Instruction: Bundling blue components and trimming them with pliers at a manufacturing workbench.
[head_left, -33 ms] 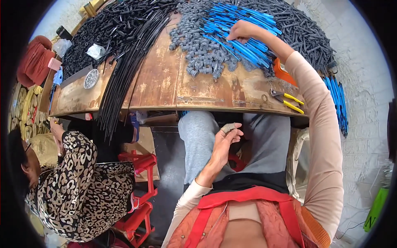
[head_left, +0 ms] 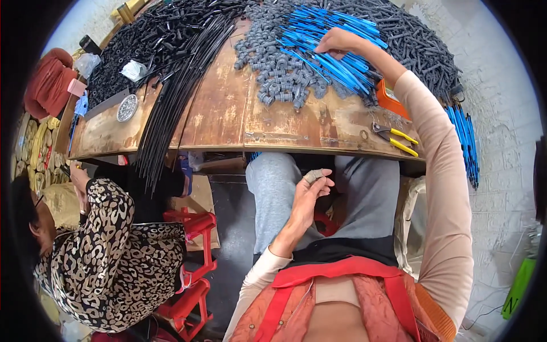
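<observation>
So the right hand (head_left: pixel 340 43) is way out over the tabletop (head_left: pixel 216 102), down at the pile of blue rods (head_left: pixel 342 65). Its fingers are bent in over the rods, thumb side low, and I honestly can't tell if they're pinching one or just touching, since the hand hides the tips. Looks to me like that bent shape is for getting at one thin rod among lots of loose ones.

The left hand (head_left: pixel 307 196) hangs above the lap, palm partly up, fingers loosely curled and a bit apart, nothing visible in it. There's a tan wrap (head_left: pixel 313 176) on one finger, I'd guess to save the skin from rubbing.

The blue rods lie on top of and between the grey fittings (head_left: pixel 279 82) and the dark grey sticks (head_left: pixel 427 60), roughly side by side, probably so they're easy to pick out. Yellow-handled pliers (head_left: pixel 404 136) sit near the front edge, handles toward the right arm, which seems handy for grabbing. The orange box (head_left: pixel 390 104) is just beside the rods. Long black rods (head_left: pixel 171 108) stick out past the edge on the left, maybe because they're so long.
</observation>
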`<state>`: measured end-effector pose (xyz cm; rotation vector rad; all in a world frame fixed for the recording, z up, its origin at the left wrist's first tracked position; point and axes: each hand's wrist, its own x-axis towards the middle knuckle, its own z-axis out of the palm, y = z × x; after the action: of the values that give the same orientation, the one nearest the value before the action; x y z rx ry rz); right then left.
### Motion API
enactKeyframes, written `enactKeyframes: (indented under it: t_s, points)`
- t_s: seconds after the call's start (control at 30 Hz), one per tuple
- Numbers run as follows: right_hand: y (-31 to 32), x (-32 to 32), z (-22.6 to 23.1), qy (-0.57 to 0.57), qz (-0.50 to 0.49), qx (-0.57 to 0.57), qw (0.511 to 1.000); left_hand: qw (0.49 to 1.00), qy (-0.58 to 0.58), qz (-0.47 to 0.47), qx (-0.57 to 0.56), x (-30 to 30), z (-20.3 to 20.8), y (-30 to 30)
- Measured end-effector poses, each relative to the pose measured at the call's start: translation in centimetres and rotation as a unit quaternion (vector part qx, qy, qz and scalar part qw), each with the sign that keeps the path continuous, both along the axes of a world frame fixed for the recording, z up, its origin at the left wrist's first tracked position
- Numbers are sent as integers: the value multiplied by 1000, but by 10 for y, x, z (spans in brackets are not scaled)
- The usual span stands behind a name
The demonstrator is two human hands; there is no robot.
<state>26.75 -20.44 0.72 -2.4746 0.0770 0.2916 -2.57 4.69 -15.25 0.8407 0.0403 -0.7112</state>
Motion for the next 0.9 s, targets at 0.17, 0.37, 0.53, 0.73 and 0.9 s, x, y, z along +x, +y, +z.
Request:
enactKeyframes:
  t_s: [0.17, 0.37, 0.53, 0.73, 0.9]
  points:
    - [-36, -22, 0, -350, 58, -221, 908, 999, -30, 34, 13, -5, 16, 9]
    - [-44, -79, 35, -328, 32, -113, 937, 990, -129, 44, 36, 12, 41, 38]
    - [34, -221, 45, -228, 103, 24, 968, 937, -267, 174, 143, 44, 111, 12]
    - [70, -286, 15, -71, 82, 180, 978, 965, -229, 121, 29, 61, 110, -17]
    - [64, -250, 15, -19, 73, 200, 977, 977, -106, 133, -128, 82, 93, -24]
